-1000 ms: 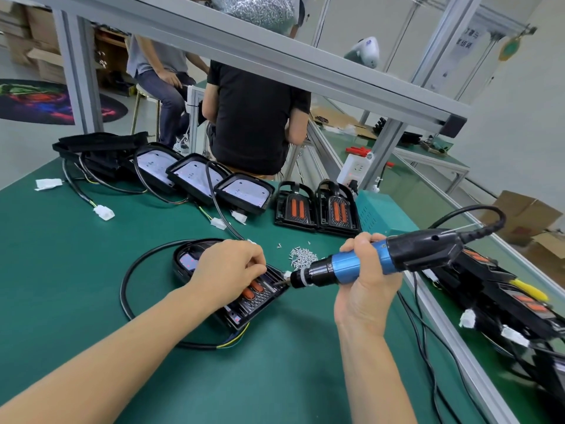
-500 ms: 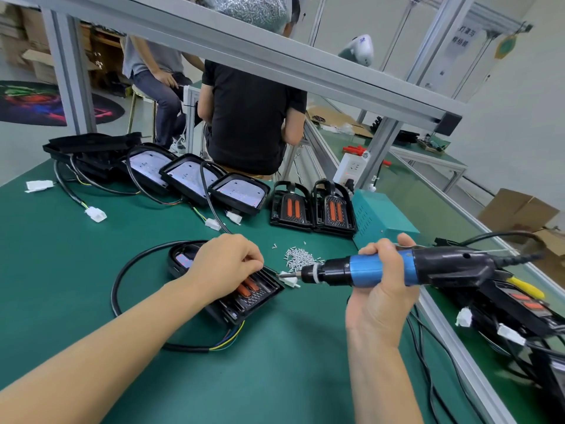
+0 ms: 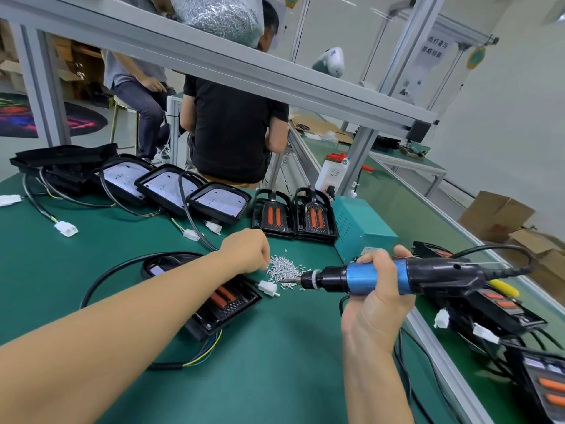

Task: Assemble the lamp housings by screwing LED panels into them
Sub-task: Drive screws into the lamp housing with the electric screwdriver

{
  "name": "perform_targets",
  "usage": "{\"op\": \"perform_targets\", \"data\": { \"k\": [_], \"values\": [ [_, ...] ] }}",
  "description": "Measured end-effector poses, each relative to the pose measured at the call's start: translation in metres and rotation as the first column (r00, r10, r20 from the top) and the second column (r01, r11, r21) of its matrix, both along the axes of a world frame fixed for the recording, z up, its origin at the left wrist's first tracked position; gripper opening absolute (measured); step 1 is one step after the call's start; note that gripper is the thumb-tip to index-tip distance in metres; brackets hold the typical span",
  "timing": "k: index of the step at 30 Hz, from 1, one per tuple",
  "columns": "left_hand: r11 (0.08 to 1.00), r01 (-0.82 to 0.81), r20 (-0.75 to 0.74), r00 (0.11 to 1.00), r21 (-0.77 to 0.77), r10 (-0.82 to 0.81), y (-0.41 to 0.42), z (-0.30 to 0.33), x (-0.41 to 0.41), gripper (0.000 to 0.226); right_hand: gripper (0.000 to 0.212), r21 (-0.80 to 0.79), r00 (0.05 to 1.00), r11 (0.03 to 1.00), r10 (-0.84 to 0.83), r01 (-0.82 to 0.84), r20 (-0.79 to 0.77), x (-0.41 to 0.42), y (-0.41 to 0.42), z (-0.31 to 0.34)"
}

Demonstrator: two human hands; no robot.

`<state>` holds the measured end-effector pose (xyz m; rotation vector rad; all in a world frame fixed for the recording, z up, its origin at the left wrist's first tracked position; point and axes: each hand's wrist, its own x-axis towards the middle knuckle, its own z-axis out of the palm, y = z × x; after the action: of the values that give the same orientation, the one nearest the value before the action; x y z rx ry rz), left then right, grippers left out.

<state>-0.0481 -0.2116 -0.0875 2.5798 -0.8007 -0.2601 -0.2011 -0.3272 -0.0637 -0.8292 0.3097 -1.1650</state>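
A black lamp housing (image 3: 227, 307) with orange strips lies on the green mat, partly under my left forearm, its black cable looping to the left. My left hand (image 3: 247, 250) reaches past it, fingers curled down at the left edge of a pile of small silver screws (image 3: 284, 269); the fingertips are hidden, so a pinch cannot be made out. My right hand (image 3: 374, 289) grips a blue and black electric screwdriver (image 3: 428, 275) held level, its bit pointing left over the pile. A white connector (image 3: 269, 287) lies beside the housing.
Three housings with white LED panels (image 3: 171, 186) line the back, then two black housings (image 3: 293, 215) and a teal power box (image 3: 360, 231). More housings (image 3: 504, 310) pile up at the right. Two people sit beyond the bench. An aluminium beam (image 3: 244, 71) crosses overhead.
My left hand has left the lamp housing and moved forward and right to the screw pile. The screwdriver has drawn back from the housing and now points at the pile.
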Motion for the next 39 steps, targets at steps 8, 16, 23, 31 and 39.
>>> {"op": "perform_targets", "data": {
  "k": [8,16,23,31,39],
  "values": [
    [0.996,-0.023,-0.051,0.998,0.083,0.027,-0.01,-0.019,0.011,0.008,0.029,-0.023,1.0,1.0,-0.02,0.019,-0.022,0.006,-0.008,-0.011],
    [0.973,0.024,0.096,0.994,0.23,-0.047,-0.011,-0.021,0.014,0.01,0.028,-0.018,1.0,1.0,0.013,-0.013,-0.013,0.008,-0.004,-0.011],
    [0.904,0.146,0.226,0.941,0.401,-0.252,-0.009,-0.029,0.014,0.017,0.031,-0.022,0.999,0.999,0.037,-0.037,0.007,0.012,0.001,-0.006],
    [0.978,0.128,0.176,0.972,0.162,-0.156,0.005,-0.018,0.015,0.022,0.028,-0.009,0.998,0.998,0.055,-0.055,0.019,0.012,0.003,-0.002],
    [0.892,-0.17,0.044,0.977,-0.418,0.207,0.078,-0.004,-0.008,0.022,0.025,0.049,0.967,0.969,0.235,-0.24,0.101,0.009,0.02,0.008]
  ]
}}
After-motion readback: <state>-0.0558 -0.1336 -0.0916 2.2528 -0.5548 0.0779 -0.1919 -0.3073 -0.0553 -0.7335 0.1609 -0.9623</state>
